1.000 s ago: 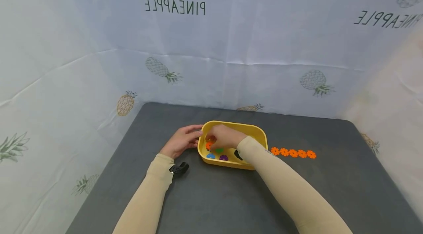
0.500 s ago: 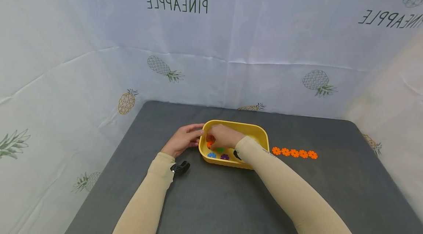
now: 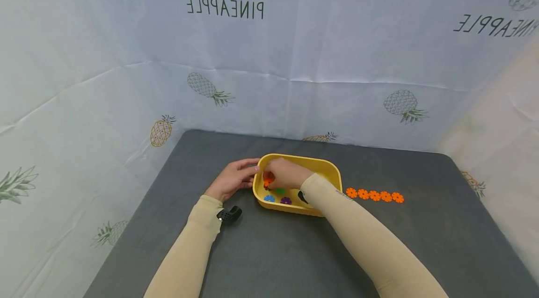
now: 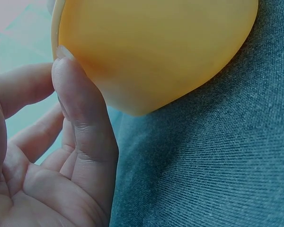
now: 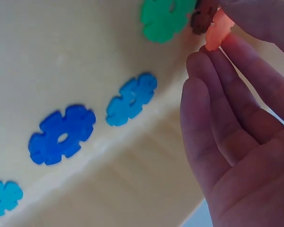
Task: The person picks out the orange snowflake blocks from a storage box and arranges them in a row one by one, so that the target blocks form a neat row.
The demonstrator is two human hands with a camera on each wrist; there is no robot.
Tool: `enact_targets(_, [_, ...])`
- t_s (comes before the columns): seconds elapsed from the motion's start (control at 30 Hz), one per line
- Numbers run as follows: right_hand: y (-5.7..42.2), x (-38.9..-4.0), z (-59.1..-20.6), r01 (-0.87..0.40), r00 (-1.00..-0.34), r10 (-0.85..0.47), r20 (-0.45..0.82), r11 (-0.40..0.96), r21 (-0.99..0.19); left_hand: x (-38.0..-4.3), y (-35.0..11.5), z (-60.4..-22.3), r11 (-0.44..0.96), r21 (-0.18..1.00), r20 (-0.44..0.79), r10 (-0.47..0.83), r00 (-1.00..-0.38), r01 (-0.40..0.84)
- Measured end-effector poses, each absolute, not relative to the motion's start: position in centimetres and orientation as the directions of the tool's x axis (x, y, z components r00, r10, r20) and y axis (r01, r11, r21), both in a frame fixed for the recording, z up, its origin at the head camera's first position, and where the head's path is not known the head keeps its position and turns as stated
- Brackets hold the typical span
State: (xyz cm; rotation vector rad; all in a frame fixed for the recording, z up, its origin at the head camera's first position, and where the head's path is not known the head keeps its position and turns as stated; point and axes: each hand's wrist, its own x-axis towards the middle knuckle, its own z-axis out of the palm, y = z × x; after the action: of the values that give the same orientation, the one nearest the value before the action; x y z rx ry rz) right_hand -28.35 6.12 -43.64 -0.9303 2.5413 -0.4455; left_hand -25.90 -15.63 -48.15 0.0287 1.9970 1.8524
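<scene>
In the head view, my right hand (image 3: 288,174) reaches into the yellow bin (image 3: 332,165). Its thumb and fingers pinch an orange flower-shaped plastic disc (image 5: 220,29), seen tilted on edge in the right wrist view. A brown disc (image 5: 203,16) and a green disc (image 5: 165,19) lie right beside those fingertips. My left hand (image 3: 233,178) rests against the bin's left end, thumb tip at the rim, fingers fairly straight. Further blue discs (image 5: 62,135) lie on the bin floor, with a purple disc (image 3: 286,200) near its front wall.
A row of several orange discs (image 3: 375,195) lies on the grey table (image 3: 269,256), right of the bin. A dark item (image 3: 302,196) shows in the bin, partly behind the right wrist. A pineapple-print cloth (image 3: 337,45) hangs behind the table.
Inside the bin, the orange disc has tipped and risen slightly between the right fingertips. The left hand stays at the bin's end; the view shifts a little.
</scene>
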Motion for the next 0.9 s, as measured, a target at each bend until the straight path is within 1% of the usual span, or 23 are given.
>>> enact_targets(0.37, [8.8, -28.2, -42.5, -0.491, -0.739, -0.653, -0.167, 0.691, -0.53, -26.0, -15.1, -48.1, 0.132, 0.959, -0.279, 0.296, -0.914, -0.25])
enact_targets(0.67, [12.9, -27.4, -40.9, -0.398, -0.812, -0.575, -0.101, 0.671, -0.625, -25.9, -15.3, -48.2, 0.123, 0.962, -0.272, 0.304, -0.913, -0.245])
enact_targets(0.9, [17.3, -26.3, -40.0, -0.314, -0.887, -0.461, -0.031, 0.65, -0.692, -25.7, -15.5, -48.4, 0.117, 0.965, -0.26, 0.305, -0.916, -0.235])
